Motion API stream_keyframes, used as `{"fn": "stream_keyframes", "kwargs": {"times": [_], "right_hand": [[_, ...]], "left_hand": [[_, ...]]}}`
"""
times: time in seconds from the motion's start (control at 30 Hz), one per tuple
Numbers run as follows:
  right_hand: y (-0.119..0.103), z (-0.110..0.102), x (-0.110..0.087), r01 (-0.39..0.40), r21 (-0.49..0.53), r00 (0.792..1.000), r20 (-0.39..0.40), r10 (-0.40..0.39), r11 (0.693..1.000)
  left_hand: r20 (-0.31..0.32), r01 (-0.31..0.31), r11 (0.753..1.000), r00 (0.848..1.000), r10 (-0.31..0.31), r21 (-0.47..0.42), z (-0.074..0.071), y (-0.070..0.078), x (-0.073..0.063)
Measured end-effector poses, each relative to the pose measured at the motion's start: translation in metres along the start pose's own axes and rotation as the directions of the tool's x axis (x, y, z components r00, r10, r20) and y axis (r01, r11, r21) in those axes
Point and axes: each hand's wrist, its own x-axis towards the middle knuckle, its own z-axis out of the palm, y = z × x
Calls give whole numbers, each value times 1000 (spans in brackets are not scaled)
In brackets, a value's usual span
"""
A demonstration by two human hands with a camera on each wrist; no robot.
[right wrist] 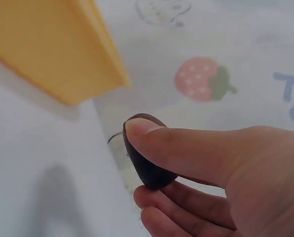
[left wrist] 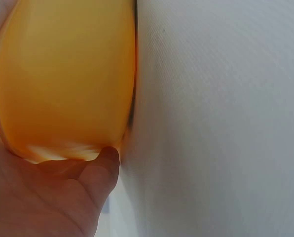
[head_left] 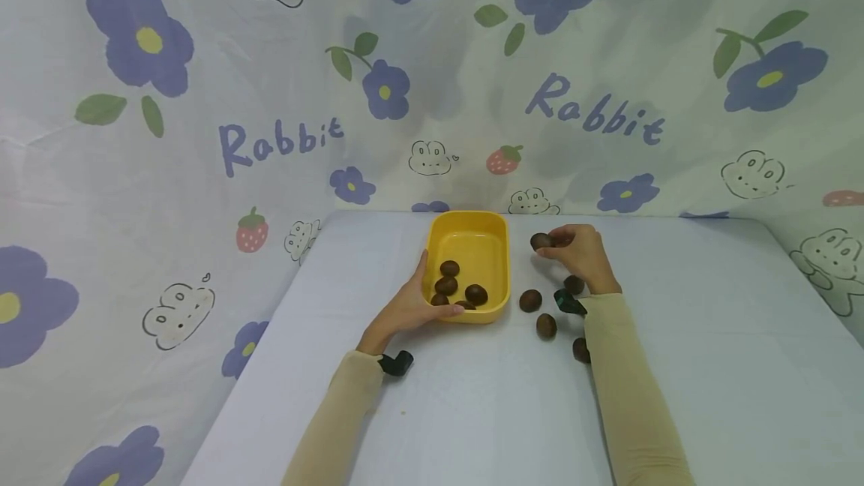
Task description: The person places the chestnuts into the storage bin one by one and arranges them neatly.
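Observation:
A yellow plastic box [head_left: 472, 223] sits on the white table, with several dark brown egg-shaped pieces [head_left: 476, 295] gathered in its near half. My left hand [head_left: 407, 311] grips the box at its near left corner, the thumb along the near rim and the fingers on the left wall. In the left wrist view the box's wall [left wrist: 68, 74] fills the space above that hand. To the right of the box, my right hand [head_left: 582, 252] pinches one dark brown egg-shaped piece [right wrist: 149, 165] between thumb and fingers, above the table.
More brown pieces lie right of the box: one near its wall [head_left: 530, 301], another closer to me [head_left: 546, 326], one by the right wrist [head_left: 574, 285], and one partly behind the right sleeve [head_left: 580, 350]. A printed rabbit-and-flower cloth [head_left: 472, 96] hangs behind the table.

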Motion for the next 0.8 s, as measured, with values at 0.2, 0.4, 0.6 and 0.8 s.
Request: {"fn": "stream_keyframes", "kwargs": {"times": [0.2,0.4,0.6,0.8], "right_hand": [[-18,-4,-6,49,31,999,-12,-48,998],[-35,-7,-13,68,85,998,2,-68,994],[-52,-3,-18,69,135,997,28,-73,988],[-61,5,-21,123,159,990,45,-132,980]], "left_hand": [[4,-9,1000,1000,9,-9,-1,0,0],[6,0,1000,1000,0,-7,-1,-2,1],[5,8,1000,1000,-8,-3,-1,-2,1],[3,19,1000,1000,-19,0,-1,-1,1]]}}
